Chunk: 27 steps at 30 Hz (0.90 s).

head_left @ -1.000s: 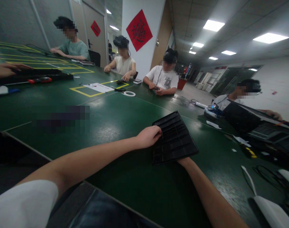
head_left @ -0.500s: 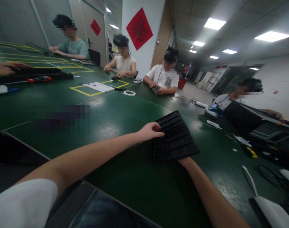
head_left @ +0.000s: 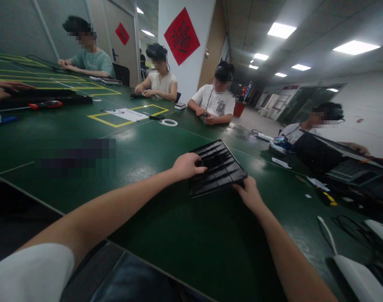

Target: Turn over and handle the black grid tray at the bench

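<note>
A flat black plastic tray with ribbed rows (head_left: 221,163) is held tilted over the green table (head_left: 166,144). At its left edge, my left hand (head_left: 187,166) is closed on it, with the thumb on the ribbed face and the other fingers partly out of sight. My right hand (head_left: 249,193) grips the near right corner, thumb below the edge; its remaining fingers are hidden behind the tray.
A white tape roll (head_left: 169,123) and a paper sheet (head_left: 127,114) lie ahead. To the right are a yellow-and-black tool (head_left: 329,199), a white device (head_left: 361,277) and black cables. A red screwdriver (head_left: 45,105) is far left. Several people sit around the table.
The tray has moved left and a little away, and its ribbed face now catches more light. My right hand, earlier mostly hidden beneath it, now shows at the near right corner.
</note>
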{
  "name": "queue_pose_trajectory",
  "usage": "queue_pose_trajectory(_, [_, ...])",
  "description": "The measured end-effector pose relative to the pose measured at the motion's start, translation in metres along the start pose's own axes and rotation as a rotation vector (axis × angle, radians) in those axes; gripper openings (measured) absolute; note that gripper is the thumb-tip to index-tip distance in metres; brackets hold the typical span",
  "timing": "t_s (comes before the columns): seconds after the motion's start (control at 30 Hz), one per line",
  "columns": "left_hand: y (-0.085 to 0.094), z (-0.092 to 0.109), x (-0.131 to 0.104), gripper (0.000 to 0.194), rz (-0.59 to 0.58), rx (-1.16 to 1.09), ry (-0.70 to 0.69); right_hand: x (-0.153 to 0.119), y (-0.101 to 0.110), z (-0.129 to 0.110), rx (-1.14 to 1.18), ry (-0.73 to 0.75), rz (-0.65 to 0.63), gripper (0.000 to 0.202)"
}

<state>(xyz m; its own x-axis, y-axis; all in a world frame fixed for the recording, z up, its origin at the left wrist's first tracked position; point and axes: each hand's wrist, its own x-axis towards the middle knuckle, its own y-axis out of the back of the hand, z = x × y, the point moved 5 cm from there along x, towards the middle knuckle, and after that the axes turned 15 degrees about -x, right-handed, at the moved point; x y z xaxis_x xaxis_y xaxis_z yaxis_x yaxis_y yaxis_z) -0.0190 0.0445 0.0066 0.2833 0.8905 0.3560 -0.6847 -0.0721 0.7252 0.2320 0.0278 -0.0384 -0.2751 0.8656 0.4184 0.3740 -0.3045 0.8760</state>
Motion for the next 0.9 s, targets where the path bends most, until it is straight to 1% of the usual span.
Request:
queue_pose_trajectory(0.07, [0.027,-0.028,0.005,0.041,0.075,0.102,0.156,-0.005,0.023,0.041,-0.236,-0.168,0.025,0.047])
queue_pose_trajectory(0.1, [0.04,-0.043,0.006,0.042,0.106,0.143,0.243,-0.009,0.032,0.062,-0.334,-0.261,0.0,0.047])
queue_pose_trajectory(0.17, [0.066,-0.068,0.006,0.045,0.155,0.22,0.406,-0.02,0.044,0.101,-0.478,-0.468,-0.094,0.053])
queue_pose_trajectory(0.2, [0.076,-0.078,0.004,0.046,0.157,0.257,0.478,-0.026,0.046,0.116,-0.508,-0.558,-0.159,0.054])
queue_pose_trajectory(0.23, [0.084,-0.086,0.003,0.049,0.158,0.291,0.539,-0.032,0.047,0.125,-0.526,-0.621,-0.222,0.055])
queue_pose_trajectory(0.27, [0.089,-0.092,0.001,0.051,0.149,0.322,0.585,-0.037,0.048,0.131,-0.538,-0.674,-0.262,0.056])
queue_pose_trajectory(0.33, [0.095,-0.099,-0.001,0.056,0.108,0.372,0.638,-0.043,0.052,0.131,-0.565,-0.769,-0.261,0.06])
queue_pose_trajectory(0.4, [0.094,-0.101,-0.001,0.057,0.057,0.408,0.639,-0.046,0.057,0.125,-0.578,-0.874,-0.208,0.066])
queue_pose_trajectory(0.47, [0.093,-0.102,0.0,0.057,0.032,0.437,0.619,-0.049,0.059,0.122,-0.555,-0.962,-0.192,0.071])
queue_pose_trajectory(0.53, [0.093,-0.104,0.001,0.058,0.034,0.457,0.604,-0.052,0.056,0.124,-0.503,-0.993,-0.223,0.077])
queue_pose_trajectory(0.6, [0.093,-0.106,0.002,0.062,0.04,0.464,0.588,-0.052,0.052,0.128,-0.454,-0.991,-0.242,0.084])
queue_pose_trajectory(0.67, [0.092,-0.108,0.004,0.065,0.035,0.463,0.567,-0.05,0.052,0.129,-0.423,-0.987,-0.214,0.087])
queue_pose_trajectory(0.7, [0.092,-0.108,0.004,0.064,0.031,0.462,0.558,-0.047,0.056,0.125,-0.422,-0.989,-0.159,0.084])
queue_pose_trajectory(0.73, [0.091,-0.108,0.004,0.062,0.028,0.461,0.553,-0.043,0.063,0.117,-0.419,-0.972,-0.065,0.078])
queue_pose_trajectory(0.77, [0.091,-0.108,0.004,0.06,0.027,0.459,0.555,-0.038,0.073,0.104,-0.404,-0.928,0.065,0.069])
queue_pose_trajectory(0.8, [0.09,-0.108,0.004,0.057,0.028,0.457,0.558,-0.033,0.087,0.086,-0.37,-0.86,0.233,0.058])
queue_pose_trajectory(0.83, [0.09,-0.108,0.004,0.055,0.03,0.454,0.566,-0.03,0.103,0.061,-0.285,-0.71,0.422,0.046])
queue_pose_trajectory(0.87, [0.089,-0.108,0.003,0.054,0.035,0.451,0.567,-0.031,0.119,0.036,-0.145,-0.558,0.606,0.041])
queue_pose_trajectory(0.9, [0.089,-0.108,0.003,0.053,0.037,0.45,0.57,-0.036,0.135,0.012,0.008,-0.453,0.742,0.039])
